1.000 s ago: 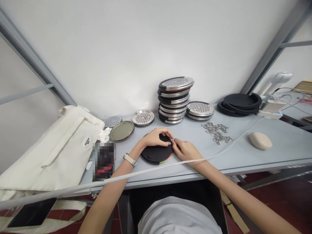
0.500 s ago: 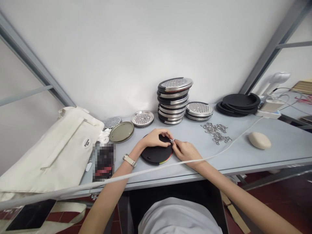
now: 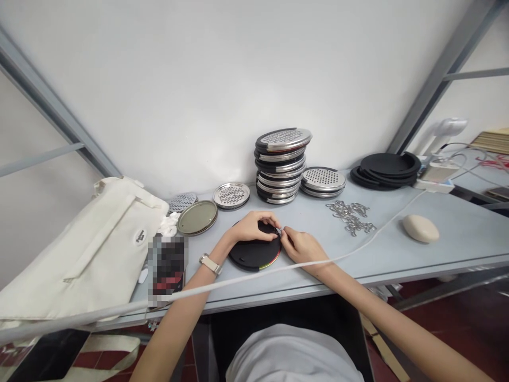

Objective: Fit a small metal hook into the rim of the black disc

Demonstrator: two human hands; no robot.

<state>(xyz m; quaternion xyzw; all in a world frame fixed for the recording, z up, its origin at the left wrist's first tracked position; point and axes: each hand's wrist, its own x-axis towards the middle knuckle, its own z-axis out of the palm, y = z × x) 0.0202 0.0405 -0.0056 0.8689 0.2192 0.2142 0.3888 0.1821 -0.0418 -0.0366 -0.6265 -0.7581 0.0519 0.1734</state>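
A round black disc [image 3: 254, 253] lies flat on the table in front of me, with red and yellow-green along part of its near right rim. My left hand [image 3: 254, 227] reaches over its far side, thumb and fingers curled together at the right rim. At that same spot, my right hand [image 3: 300, 245] pinches a small silver metal clip [image 3: 279, 231], mostly hidden by the fingertips. Several loose metal clips [image 3: 352, 216] lie in a pile to the right. Behind my hands rises a tall stack of round grater plates [image 3: 282, 167] with black rims.
A lower grater stack [image 3: 324, 181], black discs [image 3: 385, 168] and a power strip [image 3: 435, 184] stand back right. A cream mouse-shaped object [image 3: 420, 228] sits at right. Left are an olive disc [image 3: 198, 217], a grater plate [image 3: 231, 195] and a white bag [image 3: 87, 249]. A white cable [image 3: 254, 275] crosses in front.
Both hands stay at the disc's right rim with almost the same grip; finger movement around the clip is slight. The whole view has shifted a little.
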